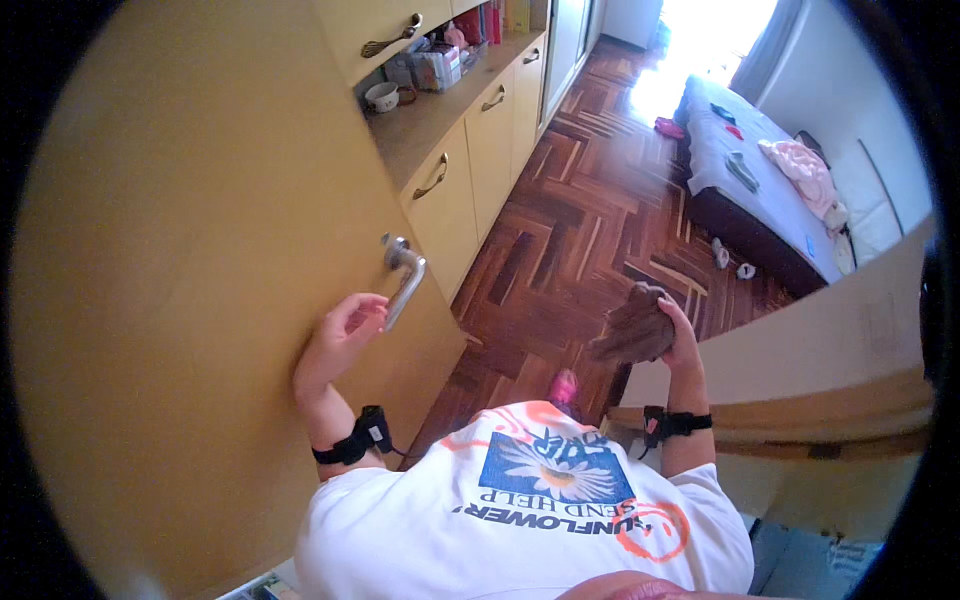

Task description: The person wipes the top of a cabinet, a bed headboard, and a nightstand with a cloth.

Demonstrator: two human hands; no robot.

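Note:
My left hand [350,332] is beside the metal lever handle [405,285] of a yellowish door [200,250]. Its fingers are loosely curled and apart, close to the lever's free end and not wrapped round it; whether a fingertip touches the metal I cannot tell. In my right hand [682,338] is a bunched brown cloth [635,328], held out over the wood floor. My fingers close on its right side, and some of them are hidden behind the folds.
Cream cabinets [440,200] line the left wall, with a white bowl [381,97] and a clear bin [435,68] on their counter. At the right a bed [750,165] holds scattered clothes. Shoes [722,254] lie beside it on the parquet floor [560,240]. A wall edge [790,365] stands near my right arm.

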